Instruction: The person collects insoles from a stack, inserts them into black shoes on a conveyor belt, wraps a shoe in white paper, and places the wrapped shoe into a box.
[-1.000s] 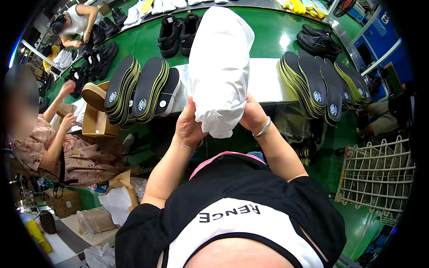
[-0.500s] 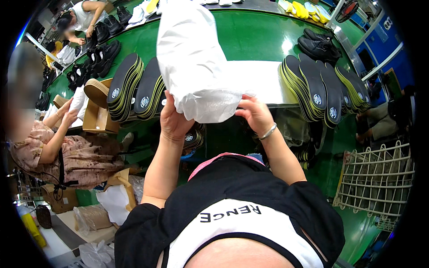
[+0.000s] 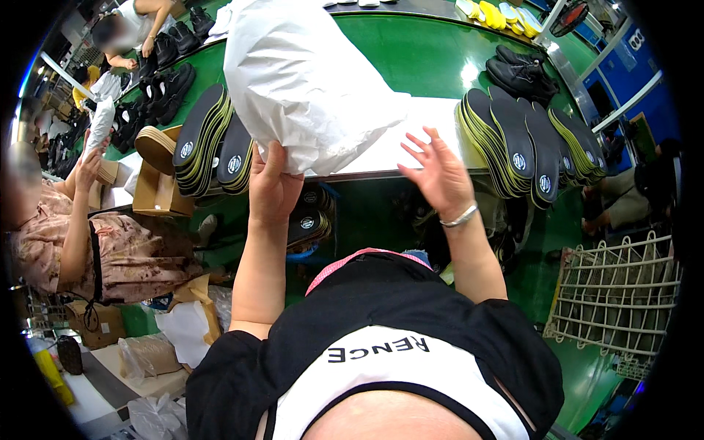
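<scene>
A bulky white paper-wrapped bundle [image 3: 304, 81] is tilted up and to the left over the green work table [image 3: 425, 55]. My left hand [image 3: 273, 187] grips its lower edge from below. My right hand [image 3: 438, 172] is off the bundle, fingers spread, a silver bracelet on the wrist, hovering over a white sheet [image 3: 411, 136] lying on the table. Black insoles with yellow edges lie fanned in a stack at the left [image 3: 209, 143] and in a longer row at the right [image 3: 528, 147].
Black shoes sit at the far right [image 3: 524, 73] and far left [image 3: 158, 92] of the table. A person in a floral top [image 3: 81, 235] works at my left beside a cardboard box [image 3: 158, 187]. A white wire basket [image 3: 620, 293] stands at my lower right.
The bundle has swung up and left. My right hand has let go of it and opened; my left hand still holds it and has risen.
</scene>
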`<move>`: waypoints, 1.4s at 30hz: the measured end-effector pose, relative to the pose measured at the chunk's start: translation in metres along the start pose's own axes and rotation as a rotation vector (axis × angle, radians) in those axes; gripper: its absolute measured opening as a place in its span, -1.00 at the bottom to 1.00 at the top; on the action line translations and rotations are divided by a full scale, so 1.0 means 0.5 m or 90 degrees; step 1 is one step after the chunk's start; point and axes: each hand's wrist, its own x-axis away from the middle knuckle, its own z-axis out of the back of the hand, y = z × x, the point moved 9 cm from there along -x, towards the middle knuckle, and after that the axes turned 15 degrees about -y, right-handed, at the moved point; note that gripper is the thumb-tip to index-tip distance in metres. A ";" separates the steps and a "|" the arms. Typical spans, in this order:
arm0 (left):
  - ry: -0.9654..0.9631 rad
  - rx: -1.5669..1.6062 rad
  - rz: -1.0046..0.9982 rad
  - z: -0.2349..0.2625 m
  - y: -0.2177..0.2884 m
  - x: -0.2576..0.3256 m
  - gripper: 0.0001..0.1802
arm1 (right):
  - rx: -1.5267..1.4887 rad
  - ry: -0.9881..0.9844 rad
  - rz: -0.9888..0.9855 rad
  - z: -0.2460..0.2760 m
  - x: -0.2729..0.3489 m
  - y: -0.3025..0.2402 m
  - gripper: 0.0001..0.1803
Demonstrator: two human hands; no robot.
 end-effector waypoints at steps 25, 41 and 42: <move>-0.006 0.257 0.105 -0.023 -0.090 0.027 -0.42 | -0.307 -0.100 -0.171 -0.114 -0.081 0.147 -0.59; -0.108 0.286 0.202 -0.043 -0.126 0.041 -0.33 | -0.492 -0.297 -0.304 -0.152 -0.033 0.183 -0.57; -0.117 0.308 0.198 -0.043 -0.127 0.043 -0.31 | -0.490 -0.355 -0.284 -0.165 -0.026 0.172 -0.58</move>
